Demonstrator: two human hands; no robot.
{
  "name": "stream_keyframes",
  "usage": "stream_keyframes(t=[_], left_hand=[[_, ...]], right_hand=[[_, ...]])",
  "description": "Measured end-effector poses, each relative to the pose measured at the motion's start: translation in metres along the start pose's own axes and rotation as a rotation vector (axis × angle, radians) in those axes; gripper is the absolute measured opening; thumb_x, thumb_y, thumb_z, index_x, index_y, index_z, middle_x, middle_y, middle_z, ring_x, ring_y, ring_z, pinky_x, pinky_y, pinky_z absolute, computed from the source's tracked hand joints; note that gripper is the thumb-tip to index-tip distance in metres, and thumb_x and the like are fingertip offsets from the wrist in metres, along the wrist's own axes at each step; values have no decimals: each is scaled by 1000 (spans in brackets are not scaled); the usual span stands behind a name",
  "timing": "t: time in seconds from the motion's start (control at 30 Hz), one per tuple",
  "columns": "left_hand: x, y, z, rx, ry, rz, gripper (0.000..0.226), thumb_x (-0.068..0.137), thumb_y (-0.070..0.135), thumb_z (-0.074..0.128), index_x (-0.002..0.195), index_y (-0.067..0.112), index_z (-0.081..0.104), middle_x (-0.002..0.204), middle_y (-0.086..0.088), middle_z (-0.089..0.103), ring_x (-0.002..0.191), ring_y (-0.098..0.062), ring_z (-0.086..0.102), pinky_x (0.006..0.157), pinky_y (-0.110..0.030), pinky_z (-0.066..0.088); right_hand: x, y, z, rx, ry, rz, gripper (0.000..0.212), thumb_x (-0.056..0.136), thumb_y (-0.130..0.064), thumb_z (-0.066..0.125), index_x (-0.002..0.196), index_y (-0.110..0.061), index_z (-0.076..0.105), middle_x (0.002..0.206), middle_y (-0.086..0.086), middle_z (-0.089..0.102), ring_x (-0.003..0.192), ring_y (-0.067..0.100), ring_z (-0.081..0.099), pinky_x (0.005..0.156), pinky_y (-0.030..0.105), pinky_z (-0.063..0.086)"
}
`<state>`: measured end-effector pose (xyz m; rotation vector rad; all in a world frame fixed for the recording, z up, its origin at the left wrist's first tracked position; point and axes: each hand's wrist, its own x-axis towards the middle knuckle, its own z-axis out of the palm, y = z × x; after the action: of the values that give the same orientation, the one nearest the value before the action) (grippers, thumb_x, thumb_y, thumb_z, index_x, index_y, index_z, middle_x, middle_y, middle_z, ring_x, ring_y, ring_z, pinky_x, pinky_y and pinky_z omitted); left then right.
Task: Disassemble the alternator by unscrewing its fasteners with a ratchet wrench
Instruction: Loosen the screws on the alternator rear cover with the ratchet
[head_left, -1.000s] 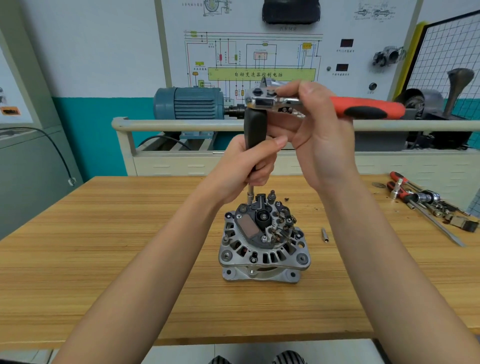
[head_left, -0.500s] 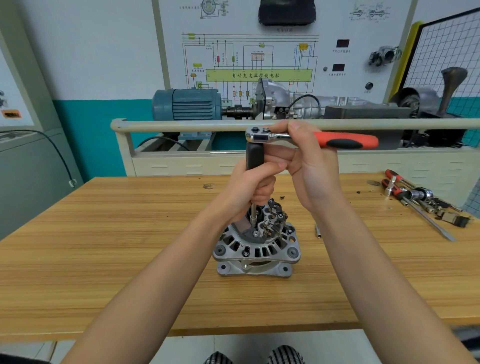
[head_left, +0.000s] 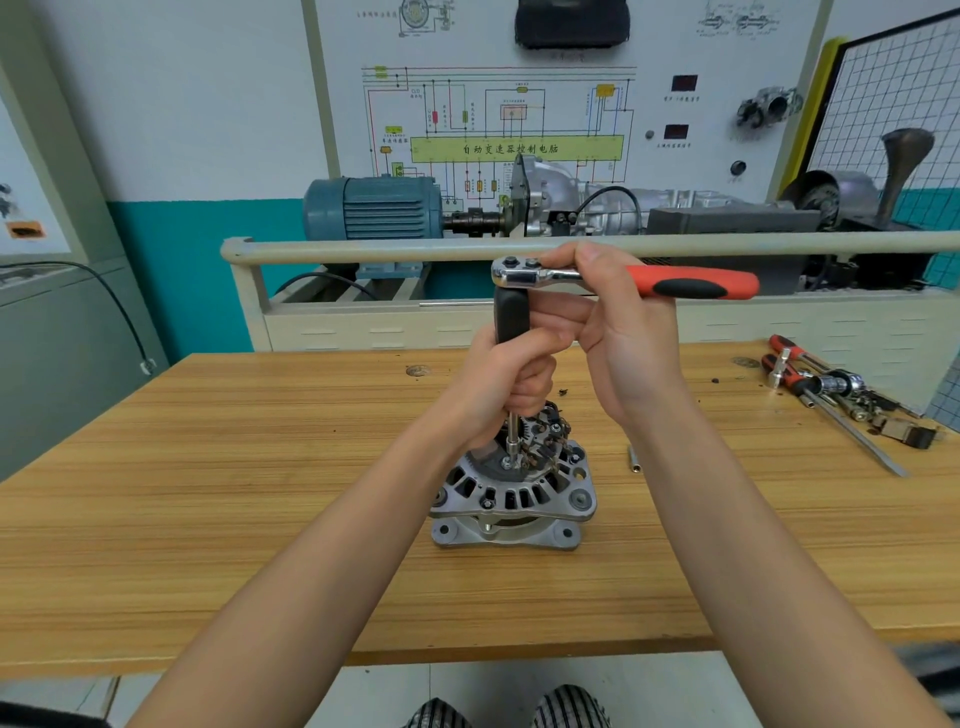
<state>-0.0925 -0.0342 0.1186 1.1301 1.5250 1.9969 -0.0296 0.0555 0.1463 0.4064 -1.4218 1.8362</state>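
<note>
The alternator (head_left: 511, 488) stands on the surface (head_left: 208, 493), directly below both sets of fingers. The ratchet (head_left: 623, 278) lies level, handle running right; its driver (head_left: 511, 322) drops vertically onto a top fastener (head_left: 506, 461). Left hand (head_left: 498, 387) grasps the driver; right hand (head_left: 618, 332) pinches the ratchet neck, nearer the handle.

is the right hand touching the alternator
Apart. The head view shows the right hand up at the ratchet wrench, with bare table visible between it and the alternator.
</note>
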Motion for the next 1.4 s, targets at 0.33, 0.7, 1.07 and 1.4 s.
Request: stream_keyframes(t=[0.33, 0.7, 1.07, 1.4], left_hand=[[0, 0, -1, 16, -8, 11, 48, 79, 18, 56, 40, 24, 29, 37, 6, 22, 32, -9, 16, 39, -15, 17], [-4, 1, -2, 34, -16, 34, 47, 80, 15, 55, 41, 25, 31, 38, 5, 23, 33, -10, 17, 40, -16, 18], [-12, -2, 2, 3, 2, 93, 47, 81, 12, 52, 39, 26, 36, 39, 10, 25, 33, -5, 20, 39, -16, 18], [-11, -4, 3, -18, 13, 69, 47, 80, 14, 55, 40, 26, 35, 38, 8, 25, 32, -6, 20, 39, -14, 19]], right_hand=[[-2, -1, 1, -1, 4, 6, 18, 87, -21, 52, 82, -11, 67, 86, 7, 69, 83, 35, 70, 69, 37, 56], [-7, -2, 2, 6, -16, 0, 20, 88, -20, 50, 80, -14, 68, 88, 7, 72, 84, 35, 70, 70, 37, 55], [-14, -5, 4, 2, -49, -31, 28, 87, -16, 49, 74, -20, 73, 90, 7, 72, 83, 32, 70, 69, 36, 56], [-13, -5, 3, -21, -33, -40, 30, 88, -17, 49, 73, -23, 74, 88, 3, 74, 82, 29, 71, 67, 33, 56]])
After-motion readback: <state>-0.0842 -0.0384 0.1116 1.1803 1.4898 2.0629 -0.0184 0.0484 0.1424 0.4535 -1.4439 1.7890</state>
